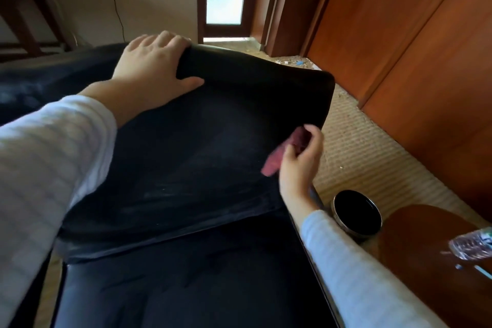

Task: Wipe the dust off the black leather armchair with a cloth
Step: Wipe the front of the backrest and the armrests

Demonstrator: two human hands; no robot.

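Head view, looking down: a person's left hand (154, 61) grips the top corner of a black leather cushion (202, 141), fingers curled over the far edge, thumb flat on its face; the cushion stands tilted on the armchair (191, 282) seat; the right hand (299, 162) pinches a reddish cloth (277, 160) at the cushion's right edge, blurred; a round black-topped tin (356, 214) sits on the woven mat (372, 146) beside a wooden table (426, 247).
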